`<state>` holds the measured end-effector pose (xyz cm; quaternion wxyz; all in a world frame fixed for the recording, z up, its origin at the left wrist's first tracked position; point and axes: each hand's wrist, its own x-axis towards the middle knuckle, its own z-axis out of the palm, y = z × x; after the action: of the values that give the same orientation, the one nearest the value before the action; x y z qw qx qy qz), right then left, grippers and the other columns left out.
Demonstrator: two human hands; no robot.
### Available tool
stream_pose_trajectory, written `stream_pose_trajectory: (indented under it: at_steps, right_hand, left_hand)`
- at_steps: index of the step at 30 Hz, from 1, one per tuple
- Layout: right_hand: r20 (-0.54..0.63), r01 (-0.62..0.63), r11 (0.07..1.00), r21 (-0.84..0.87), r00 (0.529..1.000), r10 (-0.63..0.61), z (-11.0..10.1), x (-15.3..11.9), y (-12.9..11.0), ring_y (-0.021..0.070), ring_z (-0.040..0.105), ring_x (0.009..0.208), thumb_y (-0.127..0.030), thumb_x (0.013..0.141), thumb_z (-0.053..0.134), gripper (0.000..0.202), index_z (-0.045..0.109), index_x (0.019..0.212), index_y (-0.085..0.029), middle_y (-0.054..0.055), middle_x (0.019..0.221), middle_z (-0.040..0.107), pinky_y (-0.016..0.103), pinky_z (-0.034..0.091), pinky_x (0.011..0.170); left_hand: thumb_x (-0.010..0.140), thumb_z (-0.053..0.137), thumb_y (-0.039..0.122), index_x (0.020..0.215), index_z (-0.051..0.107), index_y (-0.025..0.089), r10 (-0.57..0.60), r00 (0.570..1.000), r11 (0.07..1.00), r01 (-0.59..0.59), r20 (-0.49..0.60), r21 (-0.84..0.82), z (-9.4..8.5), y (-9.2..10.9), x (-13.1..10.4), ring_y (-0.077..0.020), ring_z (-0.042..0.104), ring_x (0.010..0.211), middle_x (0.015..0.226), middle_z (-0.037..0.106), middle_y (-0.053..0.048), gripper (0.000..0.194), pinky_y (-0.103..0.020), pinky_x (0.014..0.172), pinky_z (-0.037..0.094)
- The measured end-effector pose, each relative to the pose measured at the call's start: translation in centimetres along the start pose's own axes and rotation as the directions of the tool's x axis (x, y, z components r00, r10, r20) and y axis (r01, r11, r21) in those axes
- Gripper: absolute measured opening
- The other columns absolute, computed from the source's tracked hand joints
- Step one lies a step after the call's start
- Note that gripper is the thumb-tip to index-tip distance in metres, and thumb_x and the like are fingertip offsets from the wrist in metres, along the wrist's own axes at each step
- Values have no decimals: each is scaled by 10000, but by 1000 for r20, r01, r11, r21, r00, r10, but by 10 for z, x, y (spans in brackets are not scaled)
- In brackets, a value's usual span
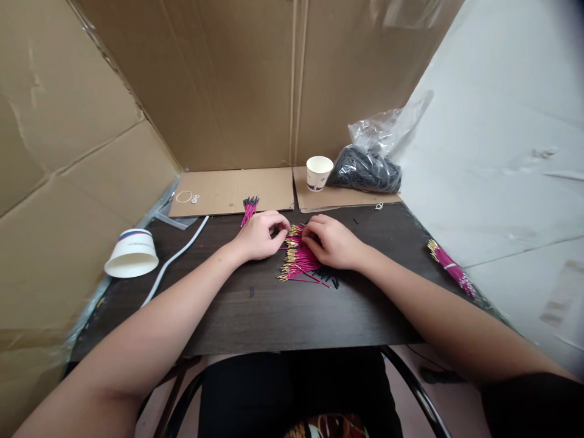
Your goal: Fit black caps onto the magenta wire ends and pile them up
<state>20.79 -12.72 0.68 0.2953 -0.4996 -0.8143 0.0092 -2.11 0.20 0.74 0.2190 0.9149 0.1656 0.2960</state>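
Note:
A pile of thin magenta wires (305, 258) with gold-coloured tips lies on the dark table between my hands, tips pointing left. Short black tube pieces (335, 282) lie at its right end. My left hand (263, 236) is at the gold-tip side, thumb and forefinger pinched together. Over the upper right part of the pile, my right hand (335, 242) has its fingers closed in a pinch. What either pinch holds is too small to make out. Just beyond my left hand rests a small bunch of magenta wires with black ends (249, 208).
A paper cup (316, 176) stands beside a clear bag of black pieces (367, 170) on cardboard. Another cup (132, 254) lies tipped at left, near a white cable (177, 255). A tied wire bundle (451, 266) lies by the right wall. Cardboard walls enclose the table.

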Motion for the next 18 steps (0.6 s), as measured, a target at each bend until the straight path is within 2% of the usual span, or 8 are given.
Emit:
stream_pose_trajectory:
  at_steps: [4,10,18]
  right_hand:
    - [-32,-18,999,47,999,20,-3,1,0,233,623,872,-135,1031,568,96,607,958,-184,96,942,684,363,499,826]
    - [-78,-145,988,60,986,149,-8,1,3,224,592,774,-197,1092,489,89,515,1008,-216,73,896,667,359,428,741]
    - [-235,-189,971,146,947,219,-8,2,10,224,627,744,-245,1079,513,74,550,1020,-220,72,859,697,354,460,736]
  left_hand:
    - [1013,744,319,1053,865,197,-46,999,997,45,-9,-68,6,0,1,-142,558,709,1001,770,-62,177,-329,692,455]
    - [1006,786,324,1058,889,209,-87,996,983,84,-11,-165,9,-2,3,-155,605,756,1026,776,-78,163,-332,693,463]
    - [996,820,327,969,889,242,-69,997,995,71,22,-76,8,3,1,-152,611,750,1006,773,-46,113,-333,700,461]
